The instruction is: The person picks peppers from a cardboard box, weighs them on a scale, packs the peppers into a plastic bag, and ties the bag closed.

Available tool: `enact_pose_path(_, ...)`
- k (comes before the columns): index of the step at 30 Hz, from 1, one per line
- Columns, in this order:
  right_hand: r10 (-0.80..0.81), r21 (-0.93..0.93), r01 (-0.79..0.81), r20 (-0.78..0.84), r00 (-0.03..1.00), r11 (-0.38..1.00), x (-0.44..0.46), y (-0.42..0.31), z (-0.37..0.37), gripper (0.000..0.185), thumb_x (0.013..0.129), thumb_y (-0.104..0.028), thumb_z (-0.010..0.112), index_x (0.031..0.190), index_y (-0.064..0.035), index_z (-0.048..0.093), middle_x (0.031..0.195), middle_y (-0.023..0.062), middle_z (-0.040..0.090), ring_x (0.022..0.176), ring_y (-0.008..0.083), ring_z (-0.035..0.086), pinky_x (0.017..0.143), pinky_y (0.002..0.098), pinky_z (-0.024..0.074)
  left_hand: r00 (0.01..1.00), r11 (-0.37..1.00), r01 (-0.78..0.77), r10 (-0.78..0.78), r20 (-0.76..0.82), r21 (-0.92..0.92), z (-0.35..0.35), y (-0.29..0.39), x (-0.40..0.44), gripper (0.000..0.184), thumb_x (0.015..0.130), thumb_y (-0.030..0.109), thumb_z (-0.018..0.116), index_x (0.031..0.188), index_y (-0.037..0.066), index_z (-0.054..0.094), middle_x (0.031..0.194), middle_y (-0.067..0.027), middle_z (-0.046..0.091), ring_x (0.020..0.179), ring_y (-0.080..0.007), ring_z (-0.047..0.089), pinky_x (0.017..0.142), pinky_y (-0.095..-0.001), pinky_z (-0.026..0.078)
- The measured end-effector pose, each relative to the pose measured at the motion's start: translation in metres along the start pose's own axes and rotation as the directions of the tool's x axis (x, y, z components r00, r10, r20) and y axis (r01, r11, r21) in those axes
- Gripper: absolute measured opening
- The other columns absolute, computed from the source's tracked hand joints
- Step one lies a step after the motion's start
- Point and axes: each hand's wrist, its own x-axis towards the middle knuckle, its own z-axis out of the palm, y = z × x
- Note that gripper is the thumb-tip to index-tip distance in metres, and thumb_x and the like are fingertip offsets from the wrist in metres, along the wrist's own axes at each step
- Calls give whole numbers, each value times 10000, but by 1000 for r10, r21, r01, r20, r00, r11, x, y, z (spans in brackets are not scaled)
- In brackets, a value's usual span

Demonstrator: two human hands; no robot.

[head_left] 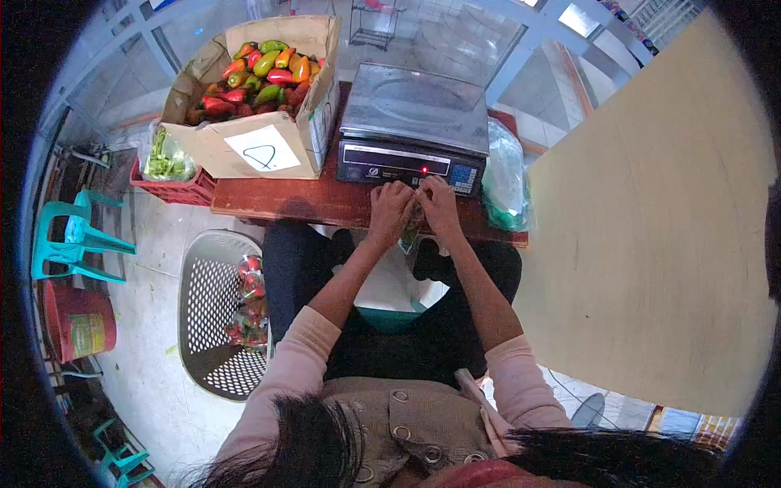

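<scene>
In front of the scale, my left hand and my right hand are close together, fingers pinched on the top of a small clear plastic bag. The bag hangs below my hands at the table edge with something green inside; its contents are mostly hidden. Just beyond my fingers stands a digital scale, its metal pan bare and a red light showing on its panel. Left of the scale is an open cardboard box full of red, orange and green peppers.
Clear plastic bags lie right of the scale on the red wooden table. A grey basket with bagged peppers stands by my left leg. Farther left are a teal chair and red bucket. A wooden board fills the right.
</scene>
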Motion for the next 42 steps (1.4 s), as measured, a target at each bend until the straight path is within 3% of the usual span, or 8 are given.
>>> enact_pose_path(10,139,41,-140,19,990,989,-8,-17,-12,147,813,-96,606,777,14,515,799,149,509,758,332,539,698,424,430,999,998,-41,40,33,55,-8,0,3,180,878,246,539,968,97,588,975,-83,529,995,-281,499,921,-469,326)
enact_pose_path(13,-33,-17,36,161,986,999,-1,-3,-21,119,839,-97,559,864,8,508,830,137,508,753,318,542,673,401,430,997,997,-52,49,59,58,-3,0,2,176,867,222,547,979,93,589,992,-91,532,1007,-287,503,937,-462,325)
enact_pose_path(16,131,-243,-66,264,955,968,2,-14,-24,115,848,-79,534,909,13,505,885,152,528,822,325,587,705,417,465,993,995,-60,52,103,82,1,2,3,200,836,200,570,997,83,589,1021,-93,533,1035,-288,500,949,-457,325)
enact_pose_path(19,-6,-521,237,407,914,820,1,-17,-24,138,837,-72,532,941,18,523,936,163,545,904,319,611,761,426,495,993,990,-80,69,97,120,6,0,2,250,795,191,598,1013,70,590,1043,-88,541,1053,-280,500,960,-456,323)
enact_pose_path(27,53,-671,379,529,847,637,6,-25,-25,144,826,-107,560,929,-6,568,958,145,567,883,302,627,779,406,509,987,975,-124,101,126,184,10,0,3,292,770,182,607,1036,61,596,1063,-87,552,1066,-269,501,966,-459,317)
enact_pose_path(31,162,-576,153,458,874,803,-2,-15,-20,133,845,-131,556,910,-16,572,930,158,563,895,316,614,802,416,485,991,983,-106,91,101,152,6,0,4,248,784,168,593,1015,79,607,1056,-72,556,1052,-268,503,959,-467,314)
enact_pose_path(37,45,-20,-42,231,972,999,-25,5,-11,147,874,-130,525,873,16,541,842,178,549,786,357,576,697,404,462,991,996,-83,81,102,18,-7,4,-3,171,773,141,585,934,105,628,1050,-38,561,1048,-259,499,957,-463,305)
enact_pose_path(42,201,132,-238,243,949,962,-34,2,-8,187,902,-172,511,823,-6,544,737,84,542,638,192,535,585,310,423,991,996,-74,78,111,-39,-4,-2,-7,165,757,121,593,918,113,629,1065,-30,560,1082,-253,490,963,-461,300)
